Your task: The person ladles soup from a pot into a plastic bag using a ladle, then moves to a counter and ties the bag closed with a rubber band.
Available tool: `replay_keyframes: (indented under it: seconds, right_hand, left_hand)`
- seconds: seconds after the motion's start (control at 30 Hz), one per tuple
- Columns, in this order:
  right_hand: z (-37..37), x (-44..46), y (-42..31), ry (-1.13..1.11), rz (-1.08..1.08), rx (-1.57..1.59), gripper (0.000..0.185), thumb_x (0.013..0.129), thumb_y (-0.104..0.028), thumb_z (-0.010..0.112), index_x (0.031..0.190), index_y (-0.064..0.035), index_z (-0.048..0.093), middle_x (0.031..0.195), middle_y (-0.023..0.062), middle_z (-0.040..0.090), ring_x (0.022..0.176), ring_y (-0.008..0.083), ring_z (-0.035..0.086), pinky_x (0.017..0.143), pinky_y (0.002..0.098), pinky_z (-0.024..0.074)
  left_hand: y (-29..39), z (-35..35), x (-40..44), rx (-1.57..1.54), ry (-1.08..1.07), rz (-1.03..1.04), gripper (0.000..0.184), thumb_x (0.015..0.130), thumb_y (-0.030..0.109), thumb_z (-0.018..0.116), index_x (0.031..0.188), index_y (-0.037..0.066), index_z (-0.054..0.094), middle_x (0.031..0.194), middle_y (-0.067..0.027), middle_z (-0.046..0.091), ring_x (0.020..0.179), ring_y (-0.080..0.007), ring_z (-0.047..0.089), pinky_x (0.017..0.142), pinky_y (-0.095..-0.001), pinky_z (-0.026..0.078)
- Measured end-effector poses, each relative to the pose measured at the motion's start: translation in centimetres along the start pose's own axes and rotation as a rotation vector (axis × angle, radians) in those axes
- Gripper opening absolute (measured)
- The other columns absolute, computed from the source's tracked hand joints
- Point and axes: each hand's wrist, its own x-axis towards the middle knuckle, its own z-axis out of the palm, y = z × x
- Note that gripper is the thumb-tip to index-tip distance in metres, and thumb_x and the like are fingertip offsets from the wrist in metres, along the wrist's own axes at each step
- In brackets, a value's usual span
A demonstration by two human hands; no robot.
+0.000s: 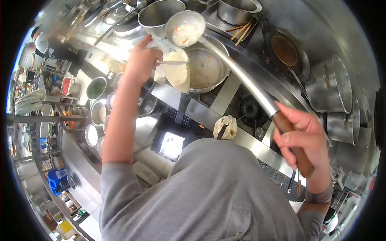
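Your left hand [141,60], upper left of centre, is closed on the edge of a plastic bag [179,76] that hangs with pale contents at upper centre, partly in front of the pot [208,88]. Pinching it high seems meant to let the filled part hang free and to spare your fingers the heat. Your right hand [304,138], at the right of the frame, is wrapped round the wooden handle of a long ladle [246,81]. Gripping that far end likely steadies the long shaft and puts your hand well apart from the pot. The ladle's bowl, at top centre, carries white food [187,33] with orange bits; it probably faces up so nothing spills. You cannot tell here whether bowl and bag touch.
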Motion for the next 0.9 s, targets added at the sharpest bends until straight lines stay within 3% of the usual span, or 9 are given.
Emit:
replay_keyframes:
  seconds: [0.1,0.23,0.4,0.47,0.53,0.57,0.67,0.7,0.9]
  right_hand:
    - [1.8,-0.9,1.7,-0.019,-0.038,-0.437,0.073,0.088,0.003,0.067,0.157,0.0036,0.042,0.085,0.0066,0.066,0.058,0.0112,0.06,0.053,0.0265,0.0497]
    - [2.0,-0.8,6.2,0.022,-0.499,-1.075,0.071,0.086,0.001,0.069,0.154,0.0032,0.047,0.088,0.0136,0.064,0.072,0.0186,0.062,0.068,0.0315,0.0517]
    - [-1.6,0.6,7.7,0.029,-0.625,-1.004,0.071,0.088,0.002,0.067,0.156,-0.0004,0.046,0.089,0.0149,0.067,0.067,0.0188,0.066,0.059,0.0321,0.0537]
    - [-2.8,1.2,7.0,-0.001,-0.058,-0.222,0.075,0.088,0.007,0.064,0.159,-0.0031,0.043,0.089,0.0102,0.067,0.059,0.0132,0.062,0.052,0.0276,0.0507]
    - [-3.9,3.6,6.9,-0.001,-0.096,-0.301,0.075,0.089,0.006,0.063,0.16,-0.0047,0.041,0.086,0.0071,0.065,0.054,0.009,0.057,0.049,0.0264,0.0491]
    - [-3.8,4.9,6.3,0.052,-0.096,-0.583,0.074,0.088,0.004,0.063,0.159,-0.0055,0.043,0.087,0.0092,0.066,0.058,0.014,0.061,0.055,0.0302,0.0514]
    - [-5.3,10.1,6.2,0.125,-0.443,-1.336,0.069,0.085,-0.002,0.063,0.153,-0.0076,0.052,0.094,0.0171,0.068,0.08,0.0328,0.068,0.075,0.0431,0.0549]
    - [-5.7,11.8,6.2,0.128,-0.532,-1.48,0.059,0.086,-0.005,0.062,0.145,-0.0061,0.059,0.098,0.0214,0.068,0.095,0.0411,0.064,0.086,0.0493,0.0533]
    - [-5.8,17.7,2.0,0.003,-0.387,-1.935,0.065,0.078,0.001,0.057,0.142,-0.0008,0.061,0.088,0.0259,0.073,0.082,0.0396,0.074,0.076,0.0477,0.0606]
  left_hand:
    - [-0.3,0.2,0.3,-0.127,0.019,-0.004,0.092,0.071,-0.003,0.066,0.157,-0.012,0.036,0.083,-0.0089,0.064,0.068,-0.0164,0.056,0.064,-0.0304,0.047]
    - [-1.2,-0.4,0.8,-0.137,0.003,-0.016,0.097,0.07,-0.003,0.066,0.159,-0.014,0.028,0.088,-0.0096,0.065,0.067,-0.0161,0.055,0.063,-0.0305,0.046]
    - [-6.4,-2.7,3.0,0.103,-0.01,0.088,0.052,0.074,-0.01,0.065,0.124,0.002,0.07,0.134,-0.022,0.063,0.074,-0.0198,0.064,0.068,-0.0304,0.054]
    - [-7.5,-3.8,3.4,0.281,-0.038,0.211,0.033,0.077,-0.011,0.064,0.102,0.005,0.077,0.15,-0.0242,0.054,0.085,-0.0229,0.07,0.073,-0.0314,0.057]
    - [-8.1,-4.0,3.5,0.352,-0.051,0.291,0.024,0.079,-0.012,0.063,0.088,0.005,0.078,0.158,-0.0248,0.047,0.094,-0.025,0.074,0.076,-0.0322,0.06]
    - [-8.4,-4.1,3.6,0.267,-0.04,0.332,0.047,0.077,-0.011,0.062,0.123,-0.001,0.06,0.15,-0.0191,0.053,0.091,-0.0206,0.066,0.074,-0.0303,0.053]
    - [-4.9,-3.1,1.2,0.13,-0.023,0.198,0.085,0.075,-0.009,0.059,0.157,-0.007,0.041,0.146,-0.0146,0.057,0.099,-0.0179,0.062,0.076,-0.0289,0.048]
    - [-3.5,-2.6,0.1,0.095,0.002,0.158,0.085,0.074,-0.01,0.058,0.157,-0.007,0.04,0.148,-0.0154,0.055,0.107,-0.0204,0.063,0.077,-0.0288,0.048]
    - [-4.4,-3.0,0.3,-0.02,0.008,0.108,0.054,0.081,-0.003,0.064,0.135,0.0,0.067,0.155,-0.0172,0.052,0.113,-0.0216,0.068,0.08,-0.0306,0.055]
